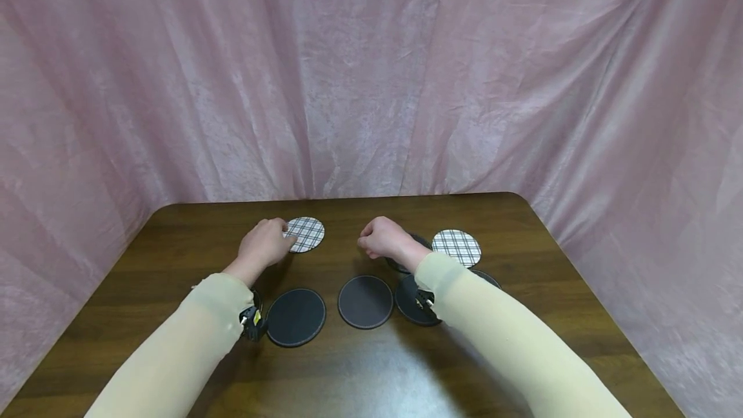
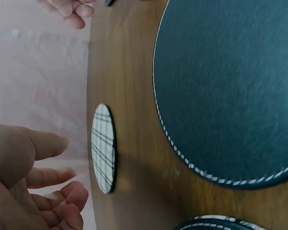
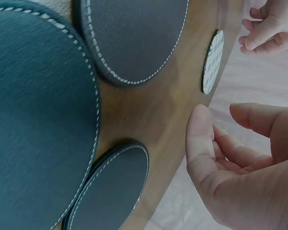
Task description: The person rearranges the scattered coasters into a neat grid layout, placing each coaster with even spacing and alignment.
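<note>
My left hand is over the far left of the table, beside a round coaster with a black-and-white plaid face. In the left wrist view a gap shows between the bent fingers and that plaid coaster. Near the far middle is my right hand, above the wood and holding nothing. Its fingers are loosely bent, with the thumb apart from the index finger in the right wrist view. A dark coaster is partly covered by the right wrist.
Dark stitched coasters lie nearer me: a left one, a middle one and one partly behind the right cuff. A second plaid coaster lies right, by another dark edge. Pink curtains hang behind the wooden table.
</note>
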A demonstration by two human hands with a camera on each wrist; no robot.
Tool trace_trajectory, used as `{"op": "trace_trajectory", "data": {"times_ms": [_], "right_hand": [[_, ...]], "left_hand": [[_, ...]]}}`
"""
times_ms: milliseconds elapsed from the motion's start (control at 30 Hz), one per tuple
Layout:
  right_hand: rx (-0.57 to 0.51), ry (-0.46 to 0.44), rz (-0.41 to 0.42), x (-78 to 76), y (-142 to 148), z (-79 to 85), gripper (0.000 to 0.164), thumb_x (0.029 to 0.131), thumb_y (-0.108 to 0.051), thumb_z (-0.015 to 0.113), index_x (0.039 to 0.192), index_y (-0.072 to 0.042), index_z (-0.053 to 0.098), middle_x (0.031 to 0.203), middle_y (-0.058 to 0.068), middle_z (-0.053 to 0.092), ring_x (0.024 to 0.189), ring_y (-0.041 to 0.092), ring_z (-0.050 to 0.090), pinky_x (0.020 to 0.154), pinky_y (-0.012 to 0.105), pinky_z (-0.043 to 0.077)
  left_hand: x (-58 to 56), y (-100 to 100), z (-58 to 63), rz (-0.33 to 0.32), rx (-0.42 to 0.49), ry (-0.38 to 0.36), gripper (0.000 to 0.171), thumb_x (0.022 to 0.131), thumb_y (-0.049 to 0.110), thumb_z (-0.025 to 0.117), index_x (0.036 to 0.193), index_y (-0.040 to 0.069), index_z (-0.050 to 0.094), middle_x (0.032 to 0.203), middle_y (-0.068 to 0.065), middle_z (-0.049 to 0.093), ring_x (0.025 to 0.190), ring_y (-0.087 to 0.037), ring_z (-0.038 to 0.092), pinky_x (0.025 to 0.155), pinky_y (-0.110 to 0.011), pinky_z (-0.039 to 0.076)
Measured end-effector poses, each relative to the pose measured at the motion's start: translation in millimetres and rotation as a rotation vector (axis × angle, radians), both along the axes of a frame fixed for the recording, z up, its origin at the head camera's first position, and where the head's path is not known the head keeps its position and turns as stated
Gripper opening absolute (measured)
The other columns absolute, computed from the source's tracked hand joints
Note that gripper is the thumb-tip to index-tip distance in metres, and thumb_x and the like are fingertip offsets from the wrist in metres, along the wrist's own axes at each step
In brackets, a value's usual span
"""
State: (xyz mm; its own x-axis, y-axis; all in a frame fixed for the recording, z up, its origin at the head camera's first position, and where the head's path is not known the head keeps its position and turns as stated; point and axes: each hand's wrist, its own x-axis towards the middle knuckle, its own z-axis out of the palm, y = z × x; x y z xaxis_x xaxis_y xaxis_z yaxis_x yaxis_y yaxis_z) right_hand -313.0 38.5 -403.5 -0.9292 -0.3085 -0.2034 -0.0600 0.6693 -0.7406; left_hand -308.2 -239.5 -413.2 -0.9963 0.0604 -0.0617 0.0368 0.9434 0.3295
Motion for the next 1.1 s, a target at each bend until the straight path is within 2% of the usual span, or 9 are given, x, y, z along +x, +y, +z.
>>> {"op": "trace_trajectory", "data": {"times_ms": [133, 367, 667, 767, 833, 933, 1000, 1067, 1100], "right_hand": [[0.005, 0.006, 0.007, -4.5, -7, -2.8, 0.033, 0.107, -0.013, 0.069, 0.133, 0.006, 0.073, 0.103, 0.017, 0.080, 0.084, 0.018, 0.078, 0.083, 0.031, 0.063], [-0.048, -0.024, -0.021, -11.7, -22, -13.4, 0.034, 0.106, -0.010, 0.069, 0.134, 0.009, 0.070, 0.105, 0.019, 0.078, 0.079, 0.016, 0.073, 0.078, 0.028, 0.063], [-0.140, -0.049, -0.068, -15.6, -39, -20.7, 0.030, 0.103, -0.003, 0.069, 0.129, 0.012, 0.070, 0.104, 0.020, 0.076, 0.080, 0.021, 0.073, 0.080, 0.031, 0.064], [-0.195, -0.091, -0.087, -16.7, -43, -23.6, 0.030, 0.105, -0.001, 0.068, 0.132, 0.014, 0.068, 0.113, 0.026, 0.075, 0.086, 0.025, 0.074, 0.085, 0.034, 0.064], [-0.211, -0.112, -0.099, -17.4, -45, -25.0, 0.030, 0.107, -0.001, 0.068, 0.133, 0.013, 0.068, 0.115, 0.026, 0.075, 0.091, 0.028, 0.075, 0.088, 0.036, 0.064], [-0.206, -0.124, -0.113, -17.6, -48, -25.2, 0.031, 0.107, -0.003, 0.069, 0.134, 0.012, 0.069, 0.111, 0.025, 0.075, 0.091, 0.027, 0.075, 0.088, 0.036, 0.064], [-0.191, -0.126, -0.119, -18.2, -50, -25.7, 0.031, 0.107, -0.004, 0.070, 0.134, 0.011, 0.069, 0.110, 0.024, 0.075, 0.088, 0.025, 0.075, 0.086, 0.035, 0.064], [-0.184, -0.128, -0.119, -18.5, -52, -26.7, 0.030, 0.107, -0.005, 0.070, 0.134, 0.010, 0.069, 0.110, 0.024, 0.075, 0.085, 0.022, 0.072, 0.086, 0.034, 0.064], [-0.182, -0.131, -0.119, -18.5, -53, -27.3, 0.031, 0.107, -0.005, 0.070, 0.134, 0.010, 0.069, 0.112, 0.025, 0.075, 0.085, 0.022, 0.072, 0.086, 0.034, 0.064]], "left_hand": [[-6.1, -7, -1.5, 0.012, -0.012, -0.007, 0.048, 0.110, 0.029, 0.062, 0.140, -0.009, 0.066, 0.142, -0.031, 0.065, 0.131, -0.048, 0.062, 0.100, -0.062, 0.053], [-14.3, -24, -10.5, 0.041, 0.002, -0.045, 0.030, 0.110, 0.027, 0.060, 0.100, -0.001, 0.068, 0.103, -0.020, 0.068, 0.093, -0.034, 0.061, 0.080, -0.051, 0.051], [-24.3, -36, -20.2, 0.084, 0.012, -0.071, 0.047, 0.109, 0.028, 0.062, 0.139, -0.009, 0.066, 0.146, -0.030, 0.064, 0.131, -0.050, 0.062, 0.101, -0.062, 0.053], [-50.2, -52, -50.5, 0.091, 0.002, -0.054, 0.047, 0.107, 0.031, 0.066, 0.138, -0.005, 0.070, 0.143, -0.026, 0.067, 0.130, -0.052, 0.062, 0.098, -0.061, 0.055], [-77.4, -70, -83.6, 0.089, 0.008, -0.041, 0.048, 0.106, 0.036, 0.069, 0.135, -0.002, 0.073, 0.139, -0.024, 0.069, 0.126, -0.050, 0.064, 0.094, -0.061, 0.056], [-81.5, -72, -87.8, 0.091, 0.021, -0.046, 0.050, 0.105, 0.038, 0.070, 0.135, -0.002, 0.073, 0.140, -0.025, 0.069, 0.125, -0.050, 0.065, 0.094, -0.061, 0.057], [-77.9, -68, -82.7, 0.096, 0.021, -0.037, 0.047, 0.104, 0.036, 0.069, 0.132, -0.001, 0.075, 0.138, -0.024, 0.070, 0.124, -0.050, 0.066, 0.093, -0.061, 0.057], [-62.2, -56, -64.2, 0.106, 0.021, -0.039, 0.039, 0.103, 0.031, 0.068, 0.124, -0.002, 0.077, 0.133, -0.024, 0.072, 0.119, -0.048, 0.067, 0.091, -0.058, 0.057], [-65.7, -58, -68.8, 0.102, 0.025, -0.037, 0.035, 0.103, 0.031, 0.068, 0.117, -0.001, 0.077, 0.127, -0.021, 0.074, 0.114, -0.046, 0.068, 0.088, -0.056, 0.056]]}}
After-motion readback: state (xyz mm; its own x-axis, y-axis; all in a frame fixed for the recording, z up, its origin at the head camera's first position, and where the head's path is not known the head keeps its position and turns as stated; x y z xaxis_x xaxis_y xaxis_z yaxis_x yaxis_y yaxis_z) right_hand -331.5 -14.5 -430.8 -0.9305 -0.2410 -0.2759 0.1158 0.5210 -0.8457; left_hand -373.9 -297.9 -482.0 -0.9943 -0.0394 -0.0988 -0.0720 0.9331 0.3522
